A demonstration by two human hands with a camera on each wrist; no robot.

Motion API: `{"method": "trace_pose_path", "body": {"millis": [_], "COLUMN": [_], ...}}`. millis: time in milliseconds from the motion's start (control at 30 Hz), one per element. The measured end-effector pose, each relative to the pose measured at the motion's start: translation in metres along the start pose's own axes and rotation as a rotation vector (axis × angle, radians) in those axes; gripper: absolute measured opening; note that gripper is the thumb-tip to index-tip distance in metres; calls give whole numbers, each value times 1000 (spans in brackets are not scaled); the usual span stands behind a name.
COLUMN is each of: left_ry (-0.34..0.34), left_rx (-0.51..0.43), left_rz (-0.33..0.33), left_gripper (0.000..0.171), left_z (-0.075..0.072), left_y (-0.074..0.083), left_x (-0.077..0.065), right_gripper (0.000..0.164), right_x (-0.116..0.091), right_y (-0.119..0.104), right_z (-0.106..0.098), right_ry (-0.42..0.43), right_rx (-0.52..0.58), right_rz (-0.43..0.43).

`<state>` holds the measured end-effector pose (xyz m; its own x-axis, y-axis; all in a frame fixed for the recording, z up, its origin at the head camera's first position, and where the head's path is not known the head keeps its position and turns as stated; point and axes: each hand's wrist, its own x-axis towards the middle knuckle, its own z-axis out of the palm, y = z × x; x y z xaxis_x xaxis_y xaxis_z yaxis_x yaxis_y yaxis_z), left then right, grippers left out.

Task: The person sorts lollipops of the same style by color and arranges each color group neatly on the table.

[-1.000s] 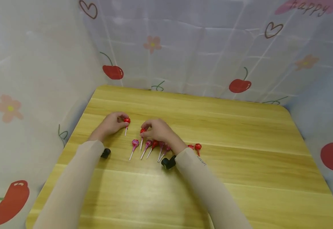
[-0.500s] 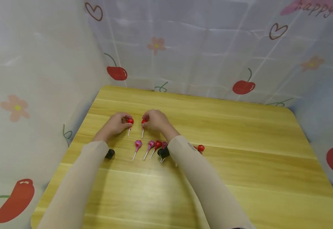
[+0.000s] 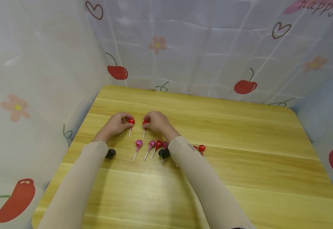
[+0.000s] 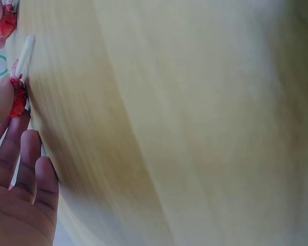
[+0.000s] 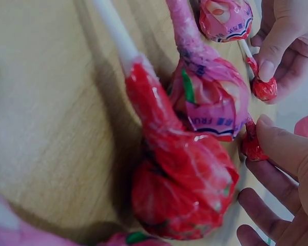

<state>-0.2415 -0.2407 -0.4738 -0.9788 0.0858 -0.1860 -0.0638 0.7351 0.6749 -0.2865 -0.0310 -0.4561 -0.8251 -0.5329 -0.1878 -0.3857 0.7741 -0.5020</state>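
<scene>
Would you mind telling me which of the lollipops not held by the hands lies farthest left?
It is the pink lollipop at the row's left end, with bare table between it and its closest neighbour, a second pink lollipop.

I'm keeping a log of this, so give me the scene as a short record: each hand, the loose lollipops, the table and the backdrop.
Left hand: pinches first red lollipop by its head
Right hand: pinches second red lollipop by its head
Nearer row, from left: pink lollipop, another pink lollipop, third red lollipop, then more partly hidden
Right of right sleeve: fourth red lollipop, another partly hidden
Table: wood-grain top
Backdrop: pale, printed with cherries, flowers, hearts
</scene>
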Motion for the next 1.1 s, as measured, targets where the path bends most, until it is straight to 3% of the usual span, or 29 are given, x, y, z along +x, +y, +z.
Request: {"method": "trace_pose_path", "body": {"millis": [300, 533, 633, 733, 800, 900, 1100], "left_ry": [-20, 8, 58, 85, 69, -10, -174], "left_rx": [-24, -77, -112, -127, -117, -97, 30], "left_rz": [-13, -27, 5, 87, 150, 231, 302], "left_gripper": [33, 44, 48, 48, 46, 44, 41], "left_z": [3, -4, -6, -3, 1, 13, 45], "left_y": [-4, 1, 9, 24, 38, 59, 81], "left_x": [1, -3, -5, -9, -13, -21, -35], "right_gripper": [37, 46, 47, 45, 44, 43, 45], "right_x": [-3, -13, -26, -42, -55, -75, -111], "right_y": [6, 15, 24, 37, 47, 62, 86], "right_z": [0, -26, -42, -56, -63, -67, -53], "right_ry": [8, 32, 71, 124, 152, 153, 47], "right_rx": [47, 214, 288, 345, 364, 384, 333], "right_rz": [-11, -18, -30, -37, -41, -47, -32]}}
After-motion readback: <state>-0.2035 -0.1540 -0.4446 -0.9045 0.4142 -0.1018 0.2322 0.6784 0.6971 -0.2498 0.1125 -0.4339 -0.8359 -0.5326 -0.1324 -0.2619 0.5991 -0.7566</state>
